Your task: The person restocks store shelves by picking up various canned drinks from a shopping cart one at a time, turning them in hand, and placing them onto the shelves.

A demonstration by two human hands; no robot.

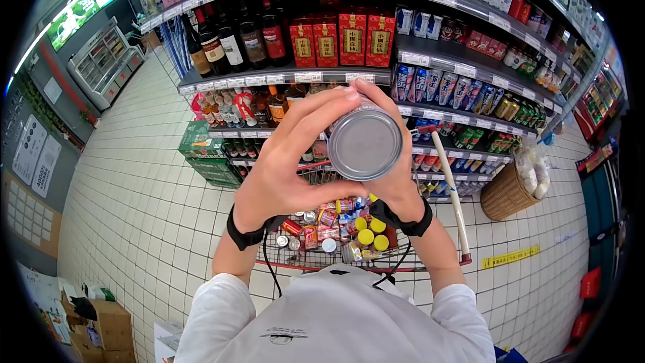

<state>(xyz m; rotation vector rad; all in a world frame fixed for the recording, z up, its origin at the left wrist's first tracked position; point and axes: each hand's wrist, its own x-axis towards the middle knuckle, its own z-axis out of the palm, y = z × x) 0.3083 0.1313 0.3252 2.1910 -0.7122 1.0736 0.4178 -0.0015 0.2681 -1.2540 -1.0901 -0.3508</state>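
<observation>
Gripping a metal can [366, 145] along its side with the right hand [402, 191], plain grey end facing the camera — held up above the level of a shopping cart [292, 267], in front of stocked shelves [248, 83]. Arching the left hand [269, 171] round the opposite side, fingertips close to the upper rim, thumb below, palm apart; impossible to tell whether pressing on the metal or merely hovering

Apparently at the stage of turning or looking over the can, not yet of setting it down. Seeming to call next for a firm right-hand hold, a loosening of the left, then a clear path to cart or shelf — too early to judge which

Loaded below with yellow-lidded containers [381, 243] and red cans [291, 227], jumbled, partly screened by hands and forearms. Backed by dark bottles [273, 40] and red boxes [353, 40], with a wicker basket [504, 196] off to the right

Showing nothing of the can's far end, little of its label, only part of the right-hand fingers. Cut off at the edges by the lens's dark surround; too small for reading most price tags
</observation>
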